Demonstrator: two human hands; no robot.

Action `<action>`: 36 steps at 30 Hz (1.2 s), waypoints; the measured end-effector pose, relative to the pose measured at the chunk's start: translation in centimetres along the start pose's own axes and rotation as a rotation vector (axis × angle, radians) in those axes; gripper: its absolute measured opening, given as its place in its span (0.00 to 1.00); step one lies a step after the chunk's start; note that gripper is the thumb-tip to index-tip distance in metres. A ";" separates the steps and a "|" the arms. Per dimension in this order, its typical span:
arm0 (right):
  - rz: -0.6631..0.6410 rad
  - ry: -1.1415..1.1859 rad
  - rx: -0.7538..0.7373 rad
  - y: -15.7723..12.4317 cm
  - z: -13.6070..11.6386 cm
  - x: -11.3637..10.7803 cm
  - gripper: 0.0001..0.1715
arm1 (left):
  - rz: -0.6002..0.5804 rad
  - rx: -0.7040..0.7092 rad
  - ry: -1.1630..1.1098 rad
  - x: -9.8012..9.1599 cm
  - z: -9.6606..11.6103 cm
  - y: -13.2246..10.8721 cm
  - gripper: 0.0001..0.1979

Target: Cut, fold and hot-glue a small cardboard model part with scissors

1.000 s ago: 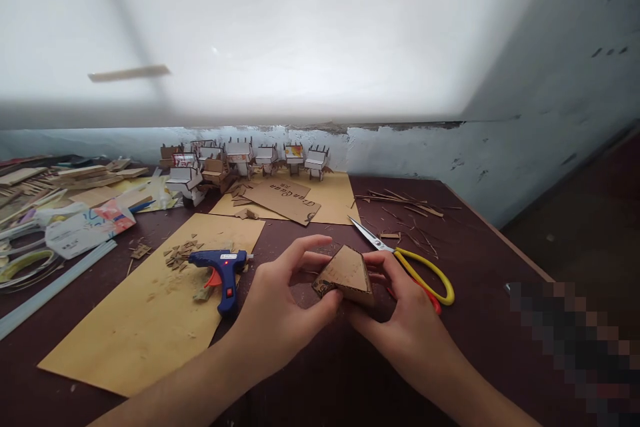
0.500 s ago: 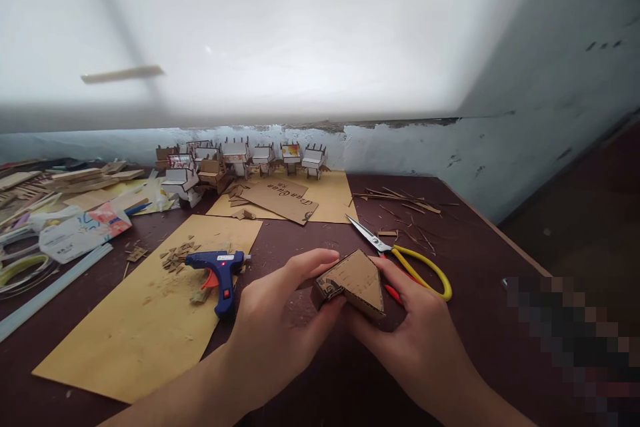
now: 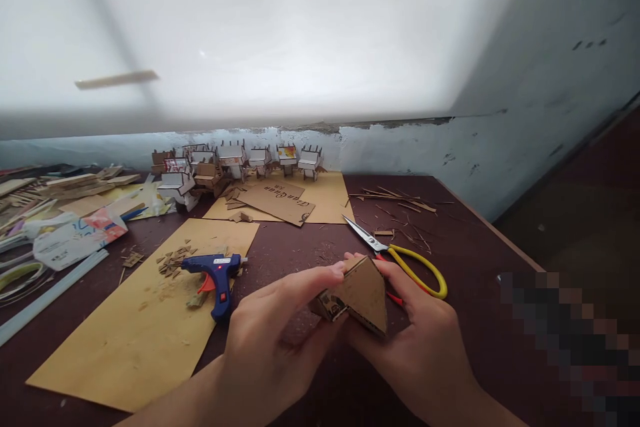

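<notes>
Near the front edge of the dark brown bench [image 3: 475, 227], the left hand [image 3: 273, 340] and right hand [image 3: 425, 347] are pinching a small brown triangular cardboard piece [image 3: 361, 293] between them, apex pointing away, both equally near.

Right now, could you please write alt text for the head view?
Both hands, left hand and right hand, hold a triangular cardboard piece over a dark table. A blue glue gun lies to the left, yellow-handled scissors to the right.
</notes>
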State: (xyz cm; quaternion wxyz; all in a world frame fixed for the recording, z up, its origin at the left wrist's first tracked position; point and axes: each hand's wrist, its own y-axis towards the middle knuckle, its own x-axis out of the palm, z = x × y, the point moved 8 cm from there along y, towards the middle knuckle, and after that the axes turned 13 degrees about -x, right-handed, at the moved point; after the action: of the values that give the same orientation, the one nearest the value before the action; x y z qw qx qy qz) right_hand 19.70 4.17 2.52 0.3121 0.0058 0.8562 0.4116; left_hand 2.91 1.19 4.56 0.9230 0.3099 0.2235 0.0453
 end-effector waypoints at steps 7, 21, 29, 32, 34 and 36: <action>0.059 0.002 -0.029 0.2 -0.5 -0.4 0.26 | -0.006 0.126 0.114 0.4 0.6 0.4 0.24; -0.072 0.093 0.061 0.2 0.4 0.1 0.36 | -0.087 -0.150 0.124 0.5 -2.2 1.1 0.11; -0.178 0.247 0.119 -0.2 0.6 0.8 0.42 | -0.073 -0.176 0.102 0.4 -2.5 1.2 0.06; -0.188 0.283 0.157 -0.3 0.8 0.9 0.43 | -0.065 -0.179 0.088 0.2 -2.7 1.2 0.05; -0.197 0.306 0.183 -0.5 1.0 1.1 0.43 | -0.059 -0.178 0.087 0.2 -2.8 1.2 0.05; -0.206 0.327 0.204 -0.6 1.1 1.3 0.43 | -0.061 -0.183 0.084 0.3 -2.8 1.1 0.05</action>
State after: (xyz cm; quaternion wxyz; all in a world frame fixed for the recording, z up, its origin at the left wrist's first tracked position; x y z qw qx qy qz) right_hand 19.45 4.90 0.88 0.2075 -0.1170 0.9287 0.2842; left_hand 2.02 3.75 3.09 0.9383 0.2150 0.2661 0.0503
